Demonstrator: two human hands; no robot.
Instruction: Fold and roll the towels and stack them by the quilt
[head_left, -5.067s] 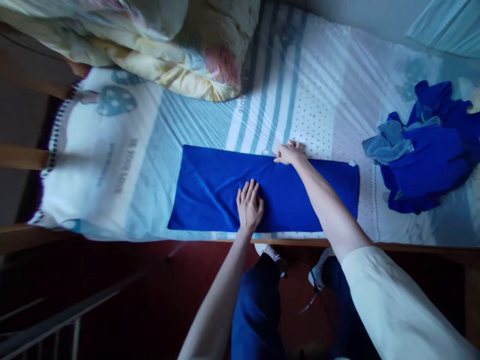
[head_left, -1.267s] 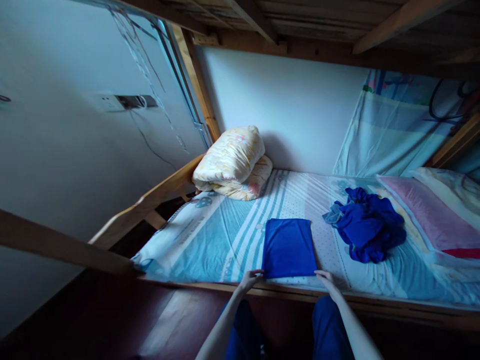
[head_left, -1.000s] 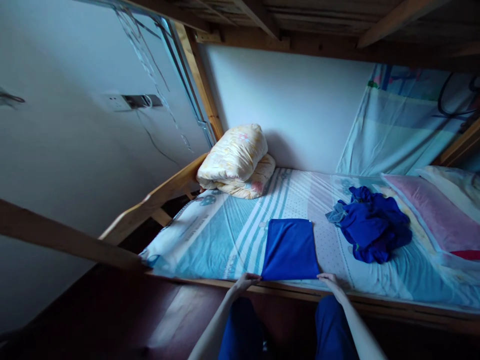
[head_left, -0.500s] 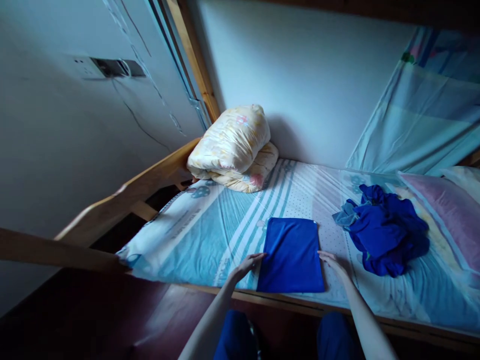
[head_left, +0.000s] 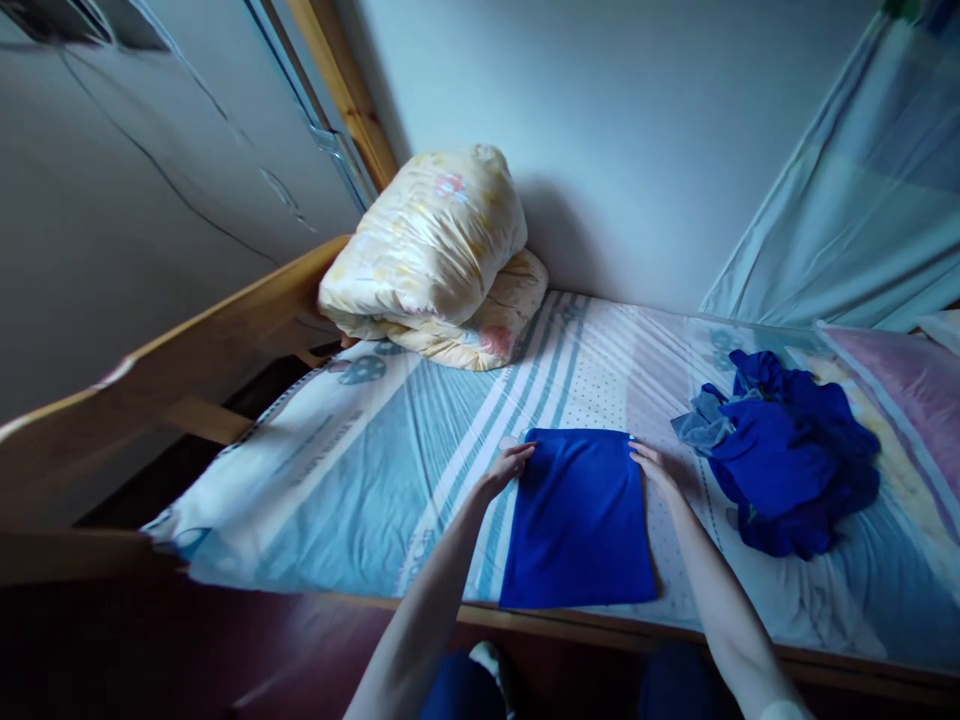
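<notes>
A folded blue garment (head_left: 581, 525), roughly rectangular, lies flat near the front edge of the bed. At its far left corner, my left hand (head_left: 511, 465) has its fingers closed on the cloth's edge. My right hand (head_left: 651, 463) pinches the opposite far corner in the same way. Small creases run across the upper part of the fabric between both hands. To the right sits a crumpled heap of blue clothes (head_left: 795, 460), with a greyish-blue piece (head_left: 705, 420) at its left side.
A folded cream quilt (head_left: 435, 240) rests at the bed's far left against the wall. Pink pillow (head_left: 907, 390) lies at the right, below a hanging pale net curtain (head_left: 832, 220). A wooden bed rail (head_left: 172, 340) borders the left end of the patterned sheet (head_left: 337, 490).
Both hands have slid away from me, from the garment's side edges up to its far corners. The view has shifted closer to the bed.
</notes>
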